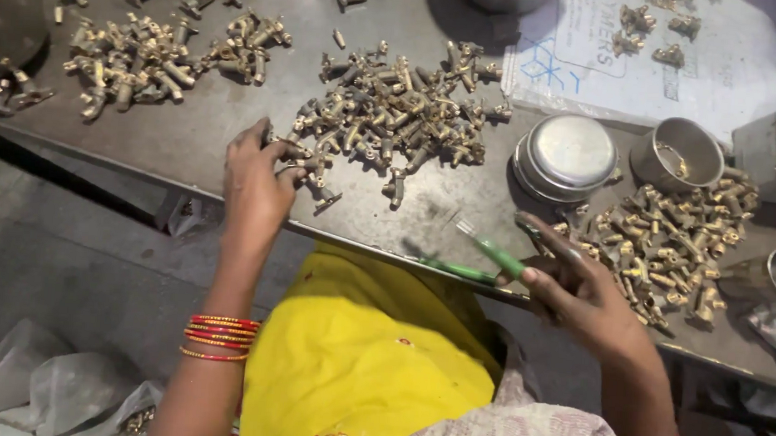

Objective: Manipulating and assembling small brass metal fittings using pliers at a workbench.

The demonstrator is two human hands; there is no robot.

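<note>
Head view: left hand [259, 177] sits at the near-left edge of the middle heap of brass fittings [396, 109], fingers curled and pinching one small brass fitting [294, 150]; heap spreads far and right of it. Right hand [574, 290] is near the table's front edge [136, 169], well apart from that heap, loosely closed on a green-handled brush [491, 248], long axis running near-right to far-left, bristles toward the left hand. Second brass pile [668, 242] lies just right of the right hand. Left hand is nearer the fitting.

Steel bowls [680, 152], printed sheet [735, 69]
</note>
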